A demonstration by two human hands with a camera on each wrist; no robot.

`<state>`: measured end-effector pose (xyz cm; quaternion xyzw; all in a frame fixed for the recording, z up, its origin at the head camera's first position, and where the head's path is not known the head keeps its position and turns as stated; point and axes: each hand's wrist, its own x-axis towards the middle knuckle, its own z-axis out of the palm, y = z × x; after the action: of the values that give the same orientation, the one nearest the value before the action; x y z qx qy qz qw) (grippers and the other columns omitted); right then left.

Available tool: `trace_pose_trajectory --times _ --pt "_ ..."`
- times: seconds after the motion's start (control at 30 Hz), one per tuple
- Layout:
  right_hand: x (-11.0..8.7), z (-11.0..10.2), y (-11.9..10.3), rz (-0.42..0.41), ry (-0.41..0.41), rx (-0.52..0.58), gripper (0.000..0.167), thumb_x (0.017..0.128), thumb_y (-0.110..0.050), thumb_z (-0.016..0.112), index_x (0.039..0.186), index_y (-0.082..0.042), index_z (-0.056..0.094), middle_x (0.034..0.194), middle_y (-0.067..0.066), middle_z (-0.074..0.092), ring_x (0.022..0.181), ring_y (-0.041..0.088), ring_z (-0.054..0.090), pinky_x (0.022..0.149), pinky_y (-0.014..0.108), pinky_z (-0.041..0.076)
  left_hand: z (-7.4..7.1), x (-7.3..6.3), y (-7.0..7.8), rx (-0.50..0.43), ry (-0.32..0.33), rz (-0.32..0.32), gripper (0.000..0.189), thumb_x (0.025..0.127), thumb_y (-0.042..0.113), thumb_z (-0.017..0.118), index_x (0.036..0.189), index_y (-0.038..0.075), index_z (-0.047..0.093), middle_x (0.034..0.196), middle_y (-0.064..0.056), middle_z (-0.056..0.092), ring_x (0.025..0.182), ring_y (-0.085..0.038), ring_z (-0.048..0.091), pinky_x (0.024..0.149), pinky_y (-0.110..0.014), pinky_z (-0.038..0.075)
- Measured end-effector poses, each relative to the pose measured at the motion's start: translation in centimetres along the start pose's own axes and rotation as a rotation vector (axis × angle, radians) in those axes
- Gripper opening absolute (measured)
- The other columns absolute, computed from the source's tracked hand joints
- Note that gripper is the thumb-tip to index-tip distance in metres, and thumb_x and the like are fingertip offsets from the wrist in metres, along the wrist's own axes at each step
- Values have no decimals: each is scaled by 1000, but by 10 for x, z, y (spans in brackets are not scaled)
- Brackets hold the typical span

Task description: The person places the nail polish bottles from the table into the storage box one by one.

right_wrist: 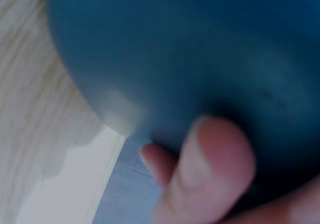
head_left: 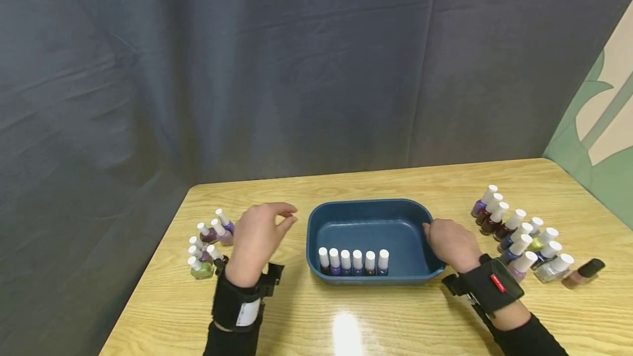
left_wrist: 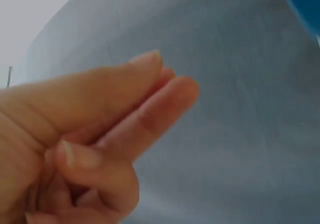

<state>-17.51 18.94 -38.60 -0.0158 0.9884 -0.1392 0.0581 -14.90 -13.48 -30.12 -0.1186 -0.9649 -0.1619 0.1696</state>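
Note:
A dark blue tray (head_left: 368, 235) lies on the table, with a row of nail polish bottles (head_left: 357, 262) with white caps standing along its near side. My right hand (head_left: 451, 242) grips the tray's right wall; the right wrist view shows the thumb (right_wrist: 215, 164) against the blue surface. To the left of the tray my left hand (head_left: 259, 238) is raised above the table and holds nothing. Its thumb and straighter fingers come close together, while the other fingers (left_wrist: 100, 179) curl loosely.
Several white-capped nail polish bottles (head_left: 201, 269) cluster left of my left hand. A larger group (head_left: 519, 246) stands in rows on the right, beside a black-capped bottle (head_left: 583, 273). A grey cloth (head_left: 316, 70) hangs behind the wooden table (head_left: 306, 317).

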Motion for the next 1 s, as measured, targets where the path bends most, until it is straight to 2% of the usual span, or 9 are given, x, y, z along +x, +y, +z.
trace_pose_trajectory --times 0.13,0.3,0.4,0.5,0.53,0.63,0.73,0.87,1.0 --pt "0 1 0 5 -3 3 42 96 -18 38 56 -8 47 55 4 43 49 17 47 44 29 33 -20 -6 -33 -3 1 -204 19 81 20 69 99 13 72 89 -6 72 70 -23 65 44 -26 35" --pt "-1 0 0 13 -14 8 42 97 -19 37 58 -7 48 56 4 44 49 17 47 45 29 34 -37 -21 -72 3 -115 -426 24 83 24 65 100 9 71 84 -9 71 61 -18 61 46 -27 36" --pt "-1 -2 1 21 -20 7 42 97 -19 37 59 -7 49 57 4 44 50 18 48 45 29 34 -40 -27 -93 -2 -183 -550 20 82 28 64 79 10 71 62 -4 60 53 -15 49 44 -27 31" --pt "-1 -4 1 31 -27 7 42 97 -19 37 59 -6 50 58 5 45 51 18 48 45 29 35 -40 -28 -107 -6 -248 -636 34 81 34 65 55 13 58 51 4 39 49 -13 36 44 -28 25" --pt "-1 -4 1 34 -29 8 42 97 -19 36 59 -6 50 58 5 45 51 18 48 45 29 35 -40 -27 -110 -7 -273 -652 40 80 35 65 49 14 51 50 5 34 50 -13 34 45 -28 25" --pt "-1 -4 1 33 -27 10 42 97 -19 36 59 -7 50 58 5 45 51 18 48 46 30 35 -37 -26 -117 6 -348 -655 41 78 38 67 49 14 49 50 3 41 51 -15 41 46 -29 30" --pt "0 -3 1 24 -17 9 42 97 -19 36 59 -7 50 58 5 47 51 18 49 46 31 36 -31 -24 -121 23 -398 -630 34 76 36 67 58 9 59 57 -2 54 57 -18 50 49 -31 36" --pt "0 -2 0 15 -7 3 42 96 -19 37 59 -6 51 58 6 48 52 19 49 46 32 36 -24 -23 -124 31 -414 -623 28 76 31 68 67 4 65 64 -6 60 61 -21 54 51 -34 39" --pt "0 -2 -1 18 -9 -2 42 96 -19 37 59 -6 51 58 6 48 52 19 49 46 31 36 -21 -22 -127 31 -407 -646 24 77 26 66 65 5 66 65 -6 60 62 -22 52 53 -35 39"
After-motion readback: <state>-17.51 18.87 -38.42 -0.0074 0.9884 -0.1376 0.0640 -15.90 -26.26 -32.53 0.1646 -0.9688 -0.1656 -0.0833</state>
